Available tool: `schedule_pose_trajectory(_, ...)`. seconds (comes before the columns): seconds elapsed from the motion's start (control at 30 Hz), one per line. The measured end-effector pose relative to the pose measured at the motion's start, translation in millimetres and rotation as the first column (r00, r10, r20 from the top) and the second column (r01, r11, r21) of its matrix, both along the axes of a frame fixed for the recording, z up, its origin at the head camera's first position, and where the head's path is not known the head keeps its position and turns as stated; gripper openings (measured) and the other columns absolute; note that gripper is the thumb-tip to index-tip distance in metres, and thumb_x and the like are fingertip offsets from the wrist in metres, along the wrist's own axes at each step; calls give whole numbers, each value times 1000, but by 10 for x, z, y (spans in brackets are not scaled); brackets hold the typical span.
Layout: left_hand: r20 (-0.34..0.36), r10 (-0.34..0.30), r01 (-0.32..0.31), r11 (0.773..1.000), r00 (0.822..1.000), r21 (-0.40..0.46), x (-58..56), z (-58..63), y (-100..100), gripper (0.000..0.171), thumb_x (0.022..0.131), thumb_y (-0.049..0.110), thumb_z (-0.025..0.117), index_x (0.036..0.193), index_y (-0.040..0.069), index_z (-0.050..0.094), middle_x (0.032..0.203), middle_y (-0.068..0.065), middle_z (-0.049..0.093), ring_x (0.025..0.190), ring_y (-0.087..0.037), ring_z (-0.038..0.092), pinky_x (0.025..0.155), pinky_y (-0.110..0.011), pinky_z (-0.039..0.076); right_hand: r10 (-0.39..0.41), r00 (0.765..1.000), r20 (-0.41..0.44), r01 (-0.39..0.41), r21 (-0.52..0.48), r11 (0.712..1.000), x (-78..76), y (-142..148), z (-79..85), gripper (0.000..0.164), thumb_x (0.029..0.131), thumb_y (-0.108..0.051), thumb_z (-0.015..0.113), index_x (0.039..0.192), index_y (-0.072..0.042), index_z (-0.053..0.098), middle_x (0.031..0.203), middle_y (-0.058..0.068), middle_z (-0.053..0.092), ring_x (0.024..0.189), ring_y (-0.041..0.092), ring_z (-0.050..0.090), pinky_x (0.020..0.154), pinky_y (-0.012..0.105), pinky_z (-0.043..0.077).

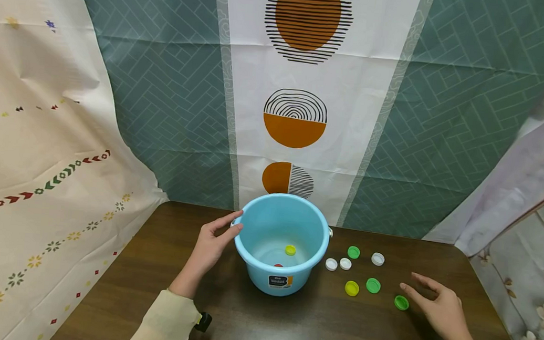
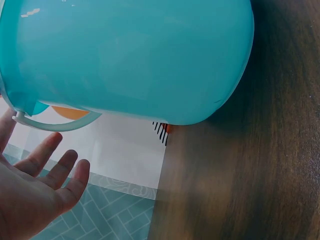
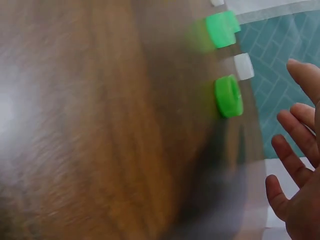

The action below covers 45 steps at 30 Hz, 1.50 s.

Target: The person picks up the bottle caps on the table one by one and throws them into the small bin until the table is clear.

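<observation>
A light-blue bucket [image 1: 279, 285] stands upright on the wooden table. Inside it lie a yellow bottle cap [image 1: 290, 250] and a partly hidden red thing [image 1: 278, 266]. At the bucket's left rim, the thumb and index finger of my left hand [image 1: 210, 244] rest with fingers extended; the other fingers [image 2: 67, 165] spread loosely beside the bucket's pale handle [image 2: 65, 125]. My right hand [image 1: 442, 308] hovers over the table's right side, holding nothing, thumb and fingers apart. Nearest to it is a green cap [image 1: 401, 303], which also shows in the right wrist view.
Between the bucket and my right hand lie several more caps: two green caps [image 1: 373, 285], a yellow cap [image 1: 351, 288] and white caps [image 1: 378, 259]. Patterned cloths [image 1: 164, 78] hang behind and beside the table [image 1: 261, 327].
</observation>
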<state>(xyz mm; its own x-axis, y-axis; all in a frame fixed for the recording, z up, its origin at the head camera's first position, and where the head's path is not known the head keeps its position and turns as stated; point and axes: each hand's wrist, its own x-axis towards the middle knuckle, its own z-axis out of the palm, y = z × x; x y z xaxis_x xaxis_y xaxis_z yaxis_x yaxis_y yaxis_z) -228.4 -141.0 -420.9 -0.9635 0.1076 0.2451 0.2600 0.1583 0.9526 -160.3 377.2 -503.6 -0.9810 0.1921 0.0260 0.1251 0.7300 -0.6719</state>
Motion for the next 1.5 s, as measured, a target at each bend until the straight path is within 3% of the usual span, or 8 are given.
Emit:
schedule_pose_trajectory(0.23, -17, 40, -40, 999, 999, -1, -115, -190, -5, 38, 87, 34, 65, 124, 26, 61, 129, 5, 59, 123, -15, 51, 95, -35, 48, 42, 999, 32, -44, 54, 998, 52, 30, -163, 75, 79, -62, 61, 136, -14, 50, 138, 21, 49, 125, 48, 39, 89, 60, 38)
schedule_pose_trajectory(0.43, -20, 49, -49, 999, 999, -4, -125, -217, -6, 37, 87, 35, 65, 123, 28, 62, 128, 6, 60, 122, -14, 53, 96, -39, 48, 103, 991, -88, -90, 145, 985, 63, 26, -276, 75, 70, -59, 72, 126, -12, 59, 126, 18, 59, 119, 41, 47, 89, 56, 37)
schedule_pose_trajectory(0.53, -17, 46, -47, 999, 999, -5, -115, -207, -7, 37, 87, 35, 65, 123, 28, 62, 128, 6, 60, 122, -15, 52, 96, -39, 47, 116, 985, -128, -91, 182, 979, 57, 7, -310, 75, 65, -58, 76, 122, -12, 63, 120, 17, 61, 114, 38, 49, 88, 55, 35)
schedule_pose_trajectory(0.67, -11, 23, -23, 1000, 1000, -7, -65, -126, -4, 40, 87, 33, 65, 125, 23, 61, 130, 3, 59, 125, -18, 50, 97, -39, 46, 113, 989, -97, -91, 207, 974, 61, -23, -336, 74, 64, -61, 75, 119, -14, 65, 118, 16, 60, 110, 37, 47, 85, 57, 32)
schedule_pose_trajectory(0.93, 13, 2, -2, 1000, 1000, -20, 64, 61, 28, 41, 89, 26, 63, 128, 13, 58, 131, -4, 58, 125, -23, 51, 95, -38, 48, 98, 990, -97, -72, 240, 968, 48, -35, -370, 62, 67, -62, 73, 112, -19, 69, 114, 12, 63, 105, 36, 51, 77, 56, 32)
schedule_pose_trajectory(1.27, -11, -2, 2, 1000, 1000, -10, 55, 51, 29, 40, 89, 27, 63, 128, 15, 59, 131, -3, 58, 124, -21, 52, 94, -36, 49, 101, 981, -165, -60, 234, 970, 53, -22, -366, 57, 65, -57, 77, 104, -15, 72, 108, 10, 65, 103, 34, 54, 81, 53, 38)
schedule_pose_trajectory(1.5, -18, 1, -1, 1000, 1000, -18, 57, 58, 29, 41, 90, 27, 63, 128, 14, 59, 132, -4, 58, 126, -25, 50, 97, -41, 46, 98, 989, -113, -71, 218, 973, 56, 9, -362, 55, 67, -59, 74, 98, -14, 72, 108, 11, 65, 104, 35, 56, 83, 53, 41)
